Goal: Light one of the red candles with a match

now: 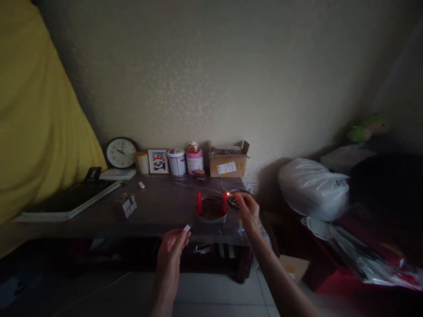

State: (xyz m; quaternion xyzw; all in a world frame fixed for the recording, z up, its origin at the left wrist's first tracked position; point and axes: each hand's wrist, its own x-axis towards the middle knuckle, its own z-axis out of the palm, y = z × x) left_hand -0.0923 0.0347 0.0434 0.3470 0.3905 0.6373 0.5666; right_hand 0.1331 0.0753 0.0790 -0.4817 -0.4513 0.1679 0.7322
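Note:
My right hand (248, 211) pinches a lit match (232, 195), its flame at the top of the right red candle (224, 204). Whether the wick itself burns I cannot tell. A second red candle (199, 203) stands upright at the left side of the same round tin (212, 219), which is filled with dark, earthy material. My left hand (174, 246) is in front of the table edge, thumb and fingers closed on a small matchbox (187, 228), of which only a pale end shows. Behind my right hand lies a round dish (240, 192) of loose bits.
Along the wall stand a clock (121, 152), a panda picture (158, 161), two canisters (177, 162) and an open cardboard box (228, 165). A stack of small boxes (125, 206) sits left on the dark table (158, 198). White plastic bag (312, 187) at right; yellow curtain (42, 101) at left.

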